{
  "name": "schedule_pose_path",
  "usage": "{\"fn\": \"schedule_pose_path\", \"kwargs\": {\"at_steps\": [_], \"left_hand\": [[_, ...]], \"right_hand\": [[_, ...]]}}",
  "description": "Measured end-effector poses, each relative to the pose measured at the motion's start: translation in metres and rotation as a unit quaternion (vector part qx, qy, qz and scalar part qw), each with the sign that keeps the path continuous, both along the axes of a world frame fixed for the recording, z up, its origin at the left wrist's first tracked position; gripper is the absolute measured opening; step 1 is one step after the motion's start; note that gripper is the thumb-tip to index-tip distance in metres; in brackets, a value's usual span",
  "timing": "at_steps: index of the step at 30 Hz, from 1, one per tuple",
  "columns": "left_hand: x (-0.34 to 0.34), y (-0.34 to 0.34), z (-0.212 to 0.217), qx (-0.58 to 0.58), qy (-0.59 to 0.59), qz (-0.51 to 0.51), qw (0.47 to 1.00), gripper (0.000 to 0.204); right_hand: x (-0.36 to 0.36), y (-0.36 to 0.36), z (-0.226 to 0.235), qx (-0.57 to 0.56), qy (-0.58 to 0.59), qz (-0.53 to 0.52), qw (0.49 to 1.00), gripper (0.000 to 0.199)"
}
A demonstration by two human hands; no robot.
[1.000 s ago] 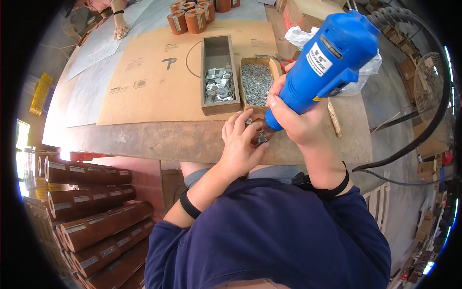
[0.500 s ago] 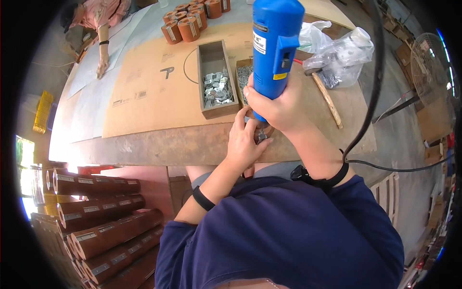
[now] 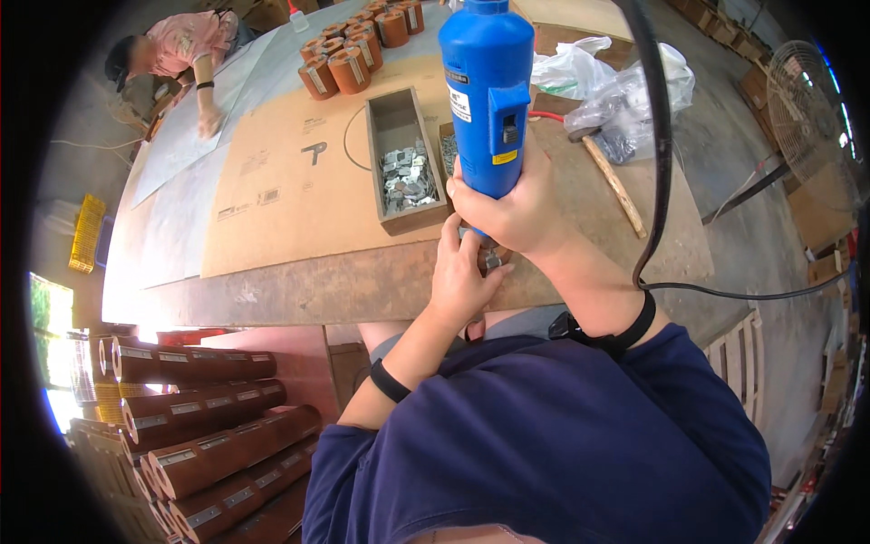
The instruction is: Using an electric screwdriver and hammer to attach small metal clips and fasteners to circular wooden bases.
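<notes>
My right hand (image 3: pixel 521 207) is wrapped round the lower body of a blue electric screwdriver (image 3: pixel 485 104), held upright with its nose down at the table's near edge. My left hand (image 3: pixel 460 279) is closed beneath it, thumb and fingers pinching a small metal piece (image 3: pixel 492 260) against something brown. The tool's tip is hidden behind my hands. Just beyond my left hand stands a wooden box (image 3: pixel 419 220) holding loose metal plates (image 3: pixel 408 174). A second box of small metal parts (image 3: pixel 448 150) is mostly covered by the screwdriver.
A hammer (image 3: pixel 616 186) and plastic bags (image 3: pixel 625 100) lie to the right. The black cable (image 3: pixel 659 163) hangs by my right arm. Brown cylinders (image 3: pixel 349 71) stand at the back; long brown rolls (image 3: pixel 213 403) are stacked lower left. Across the table a person (image 3: pixel 195 45) reaches over a sheet.
The view has shifted slightly. The screwdriver leans a little more left in the picture, both my hands keeping their hold. The other person's hand has moved on the sheet.
</notes>
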State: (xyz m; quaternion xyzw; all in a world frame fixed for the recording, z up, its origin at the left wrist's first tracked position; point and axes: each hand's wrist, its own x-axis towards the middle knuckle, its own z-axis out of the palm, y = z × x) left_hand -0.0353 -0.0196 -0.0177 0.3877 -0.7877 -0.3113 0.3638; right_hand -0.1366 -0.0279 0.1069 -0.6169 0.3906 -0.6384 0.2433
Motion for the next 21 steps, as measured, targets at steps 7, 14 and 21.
{"fn": "schedule_pose_path", "kwargs": {"at_steps": [7, 14, 21], "left_hand": [[0.001, 0.002, 0.006, -0.030, -0.001, 0.006, 1.000, 0.052], [0.002, -0.001, 0.006, -0.079, -0.029, 0.021, 0.996, 0.051], [0.001, 0.000, 0.007, -0.078, -0.043, 0.030, 0.996, 0.047]], "right_hand": [[-0.002, 0.000, -0.006, 0.051, -0.071, 0.026, 0.996, 0.040], [-0.021, 0.005, -0.009, 0.031, -0.139, 0.045, 0.989, 0.046], [-0.024, 0.002, -0.007, 0.054, -0.144, 0.041, 0.987, 0.041]]}}
